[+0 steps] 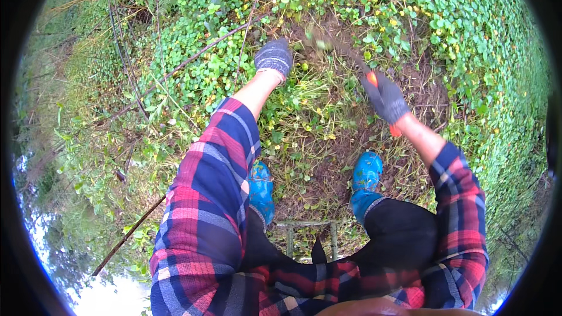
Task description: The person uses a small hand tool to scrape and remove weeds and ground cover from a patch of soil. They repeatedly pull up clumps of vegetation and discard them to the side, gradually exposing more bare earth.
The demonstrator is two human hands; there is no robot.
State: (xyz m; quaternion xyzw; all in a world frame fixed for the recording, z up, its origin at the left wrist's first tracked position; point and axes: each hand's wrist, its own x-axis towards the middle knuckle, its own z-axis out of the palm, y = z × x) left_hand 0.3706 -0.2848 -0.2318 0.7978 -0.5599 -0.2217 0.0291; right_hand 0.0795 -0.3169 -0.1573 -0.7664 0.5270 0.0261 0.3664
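My left hand (274, 58), in a grey knitted glove, is at the edge of low green leafy plants (210, 63); its fingers point away and are partly hidden, so whether they hold stems cannot be told. In a darker grey glove, my right hand (384, 96) grips the orange handle of a hand tool (372, 79). The tool's dark, narrow blade reaches up and left towards the bared soil and is blurred, so its exact kind is unclear. Cut or pulled stems and grass (307, 96) lie on the ground between the hands.
My feet, in blue shoe covers (261, 188), stand apart on soil and plant litter. Behind them, between my legs, is a metal frame (303, 224). A long thin branch (202, 52) slants across the plants at left; another stick (129, 237) lies lower left. Dense ground cover (491, 52) grows at right.
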